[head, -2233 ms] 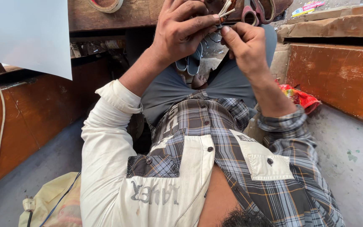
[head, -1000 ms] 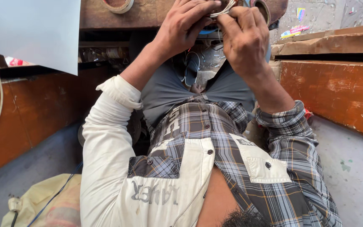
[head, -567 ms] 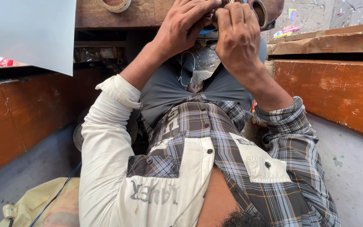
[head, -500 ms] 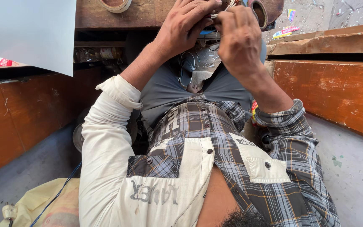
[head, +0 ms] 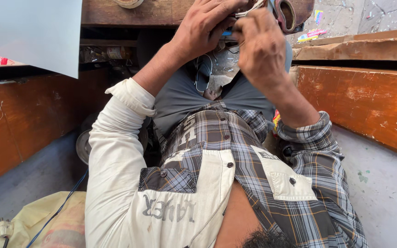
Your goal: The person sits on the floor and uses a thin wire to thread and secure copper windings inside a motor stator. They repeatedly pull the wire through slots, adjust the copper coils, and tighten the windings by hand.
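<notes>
Scissors (head: 285,13) between both hands, pointing direction hidden.

Left hand (head: 205,30) and right hand (head: 260,48) raised together, fingers curled (sleeves rolled).

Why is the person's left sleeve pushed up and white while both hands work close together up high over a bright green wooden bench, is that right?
Not quite. The head view shows the wooden bench is orange-brown, not green. The left sleeve is white and pushed up, and both hands, left and right, work close together.

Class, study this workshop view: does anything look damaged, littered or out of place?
Yes. Torn colourful paper wrappers lie scattered on the cracked grey floor at top right, and the orange-brown wooden panel on the right is scuffed and scratched.
</notes>
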